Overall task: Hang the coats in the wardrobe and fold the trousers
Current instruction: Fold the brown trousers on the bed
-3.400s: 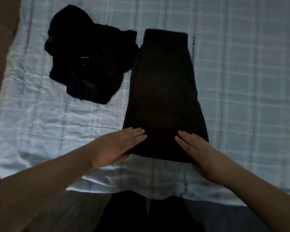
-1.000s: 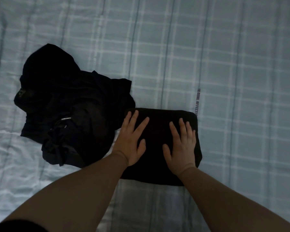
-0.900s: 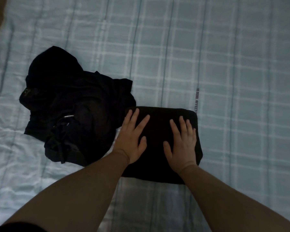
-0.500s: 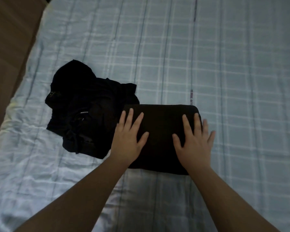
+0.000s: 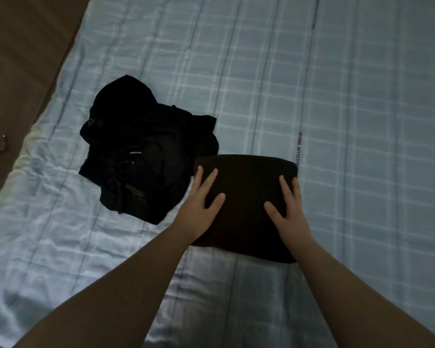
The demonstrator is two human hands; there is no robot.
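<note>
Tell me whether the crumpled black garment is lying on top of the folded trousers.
No, the crumpled black garment lies on the bed beside the folded trousers, to their left.

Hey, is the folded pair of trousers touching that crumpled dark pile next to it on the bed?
Cannot tell. In the head view the folded trousers and the crumpled dark pile meet edge to edge, but both are dark and no gap or overlap shows plainly.

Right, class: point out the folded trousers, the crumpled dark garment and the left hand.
Folded trousers (image 5: 246,182), head view, bare top face between the hands.
Crumpled dark garment (image 5: 146,151), head view, middle of the heap.
Left hand (image 5: 201,204), head view, back of the hand.
</note>
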